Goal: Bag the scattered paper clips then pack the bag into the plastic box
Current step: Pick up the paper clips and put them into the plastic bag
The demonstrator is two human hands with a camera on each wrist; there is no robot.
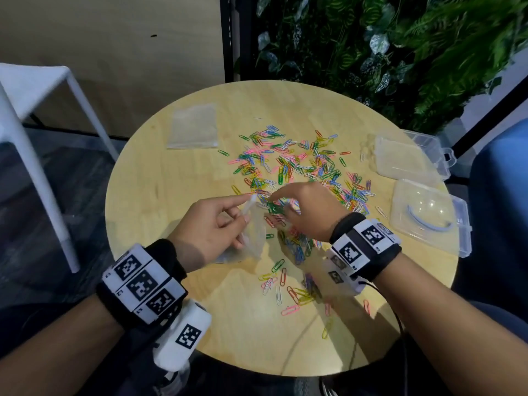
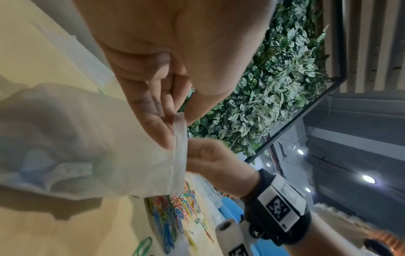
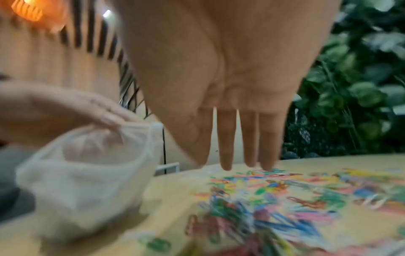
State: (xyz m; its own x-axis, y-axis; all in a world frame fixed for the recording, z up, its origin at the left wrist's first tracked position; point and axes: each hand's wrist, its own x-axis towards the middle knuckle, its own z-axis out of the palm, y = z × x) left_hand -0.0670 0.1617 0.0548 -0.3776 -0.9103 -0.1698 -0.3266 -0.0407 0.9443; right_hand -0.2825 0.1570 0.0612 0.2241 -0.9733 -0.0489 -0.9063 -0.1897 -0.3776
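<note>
Colourful paper clips point(image 1: 300, 167) lie scattered over the middle of the round wooden table point(image 1: 171, 195). My left hand point(image 1: 243, 207) pinches the rim of a clear plastic bag point(image 1: 254, 232) between thumb and fingers and holds its mouth open toward the clips. The bag point(image 3: 87, 173) bulges open in the right wrist view; I cannot tell what is inside. My right hand point(image 1: 278, 205) hovers just right of the bag, its straight fingers point(image 3: 247, 147) pointing down and touching the clips. A clear plastic box point(image 1: 428, 221) sits at the table's right edge.
A second clear box point(image 1: 414, 158) stands behind the first one. Spare flat bags point(image 1: 194, 127) lie at the back left of the table. A white stool point(image 1: 43, 110) stands to the left, a plant wall point(image 1: 371, 38) behind, and a blue seat point(image 1: 500, 181) to the right.
</note>
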